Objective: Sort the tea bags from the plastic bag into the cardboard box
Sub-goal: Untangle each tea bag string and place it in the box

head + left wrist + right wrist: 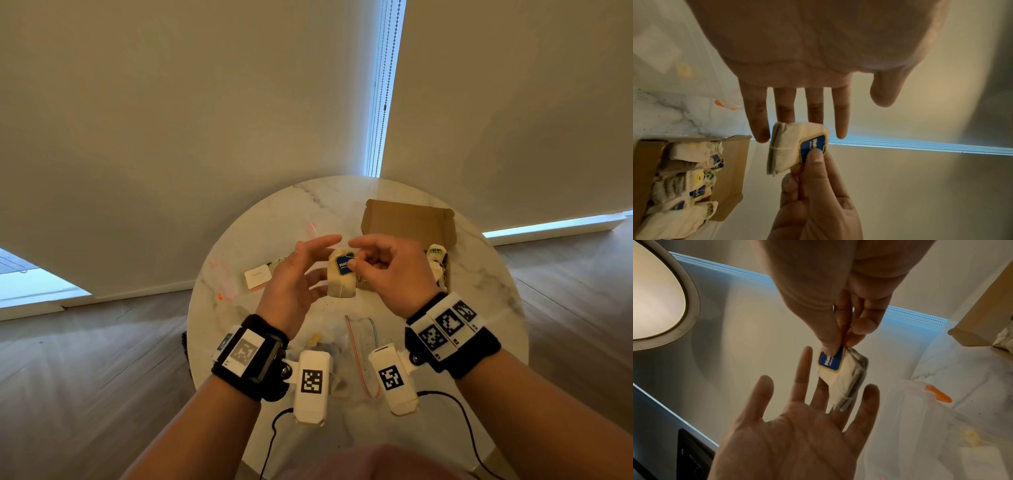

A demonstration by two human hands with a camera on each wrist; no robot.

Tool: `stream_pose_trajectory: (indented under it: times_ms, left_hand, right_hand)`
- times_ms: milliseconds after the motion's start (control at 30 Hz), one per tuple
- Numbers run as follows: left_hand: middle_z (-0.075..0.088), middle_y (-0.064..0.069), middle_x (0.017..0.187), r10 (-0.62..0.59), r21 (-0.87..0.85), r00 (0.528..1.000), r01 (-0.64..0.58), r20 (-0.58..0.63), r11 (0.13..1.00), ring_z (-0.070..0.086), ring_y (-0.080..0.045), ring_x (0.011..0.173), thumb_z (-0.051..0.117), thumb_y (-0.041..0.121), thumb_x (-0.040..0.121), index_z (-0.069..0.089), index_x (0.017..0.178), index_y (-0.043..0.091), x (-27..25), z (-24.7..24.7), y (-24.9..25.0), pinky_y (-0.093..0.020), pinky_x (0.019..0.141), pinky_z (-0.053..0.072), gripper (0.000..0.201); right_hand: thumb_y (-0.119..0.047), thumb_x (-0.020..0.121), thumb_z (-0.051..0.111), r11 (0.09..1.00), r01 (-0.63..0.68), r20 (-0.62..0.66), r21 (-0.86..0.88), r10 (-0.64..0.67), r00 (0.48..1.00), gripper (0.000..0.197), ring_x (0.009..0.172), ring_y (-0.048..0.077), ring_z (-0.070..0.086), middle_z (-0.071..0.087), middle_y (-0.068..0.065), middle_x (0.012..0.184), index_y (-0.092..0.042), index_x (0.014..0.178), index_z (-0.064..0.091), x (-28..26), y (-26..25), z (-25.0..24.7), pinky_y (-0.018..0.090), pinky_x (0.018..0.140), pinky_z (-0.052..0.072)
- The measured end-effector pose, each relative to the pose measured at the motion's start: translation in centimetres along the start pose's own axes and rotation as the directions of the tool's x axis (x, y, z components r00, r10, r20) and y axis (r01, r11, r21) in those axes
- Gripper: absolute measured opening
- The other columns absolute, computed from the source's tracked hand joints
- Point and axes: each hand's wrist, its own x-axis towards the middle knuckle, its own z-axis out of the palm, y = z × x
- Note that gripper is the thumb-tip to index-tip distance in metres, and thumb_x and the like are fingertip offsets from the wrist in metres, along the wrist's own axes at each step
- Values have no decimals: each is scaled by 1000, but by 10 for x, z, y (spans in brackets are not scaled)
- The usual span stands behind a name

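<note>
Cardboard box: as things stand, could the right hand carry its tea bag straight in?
Probably yes. The right hand pinches the tea bag by its blue tag, beside the cardboard box, whose lid is open. The left hand is open, on the tea bag's other side, away from the box.

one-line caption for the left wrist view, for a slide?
Right hand pinches a blue-tagged tea bag beside the open left hand; cardboard box holds sorted bags.
</note>
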Motion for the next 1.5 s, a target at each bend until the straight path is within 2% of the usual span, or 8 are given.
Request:
stream_pose_trajectory:
  times_ms: [167, 333, 600, 767, 967, 1100, 1300, 1500]
  left_hand:
    - [68, -7, 108, 63, 76, 998, -61, -25, 995, 66, -24, 96, 62, 30, 90, 60, 125, 22, 3, -2, -1, -35, 78, 55, 36]
    - [76, -3, 92, 197, 430, 977, -144, -80, 891, 71, -19, 86, 73, 4, 85, 73, 96, 20, 7, 1, -7, -32, 79, 57, 19]
    - [75, -4, 93, 198, 473, 973, -121, -117, 873, 71, -19, 86, 74, 8, 85, 72, 97, 20, 15, 5, -8, -35, 78, 59, 17]
    - [73, 4, 102, 108, 448, 973, -7, -201, 894, 70, -16, 92, 71, 11, 88, 71, 101, 25, 18, -7, -14, -36, 80, 59, 19]
    - [74, 2, 97, 66, 456, 973, 43, -220, 889, 70, -24, 90, 68, 6, 89, 72, 95, 21, 15, -12, -23, -35, 76, 58, 16]
    - [75, 5, 93, 38, 466, 968, 85, -247, 880, 70, -27, 90, 67, 4, 89, 72, 93, 20, 19, -15, -28, -40, 78, 58, 18]
    - [75, 1, 94, -9, 461, 958, 145, -285, 876, 71, -25, 90, 67, 5, 89, 73, 96, 17, 26, -18, -33, -35, 75, 59, 16]
    - [74, -1, 96, -10, 463, 952, 158, -306, 872, 71, -22, 88, 66, 3, 89, 73, 96, 16, 31, -21, -36, -34, 75, 59, 16]
  right_hand:
    - [-10, 81, 75, 1000, 7, -29, 22, -7, 1000, 10, 72, 19, 67, 71, 0, 77, -16, 89, 75, 1, 2, 1, 38, 70, 58]
    - [-11, 78, 77, 999, 23, -45, -30, -24, 999, 13, 72, 10, 63, 67, -3, 81, -22, 78, 71, -1, 0, 0, 23, 65, 53]
    - [-10, 82, 73, 1000, -30, 43, 1, 30, 999, 9, 73, 13, 68, 72, -2, 78, -18, 80, 70, 3, 6, -6, 26, 67, 54]
    - [-5, 83, 72, 985, -163, -72, -54, 159, 985, 17, 80, 29, 68, 72, 7, 83, -20, 79, 66, 29, 42, -52, 41, 77, 58]
    - [-7, 79, 76, 904, -399, -253, -157, 353, 901, 24, 82, 25, 69, 71, 4, 83, -28, 73, 64, 53, 126, -112, 49, 77, 59]
    - [-12, 77, 78, 816, -530, -217, -231, 488, 845, 23, 81, 24, 69, 69, 2, 81, -30, 72, 63, 45, 163, -113, 48, 79, 58]
    - [-16, 80, 76, 784, -494, -62, -376, 511, 857, 11, 77, 17, 63, 65, -2, 77, -20, 81, 66, 43, 176, -72, 27, 71, 49]
    - [-20, 82, 75, 777, -502, -131, -379, 492, 861, 10, 74, 9, 57, 64, -4, 81, -20, 89, 68, 75, 180, -65, 15, 56, 38]
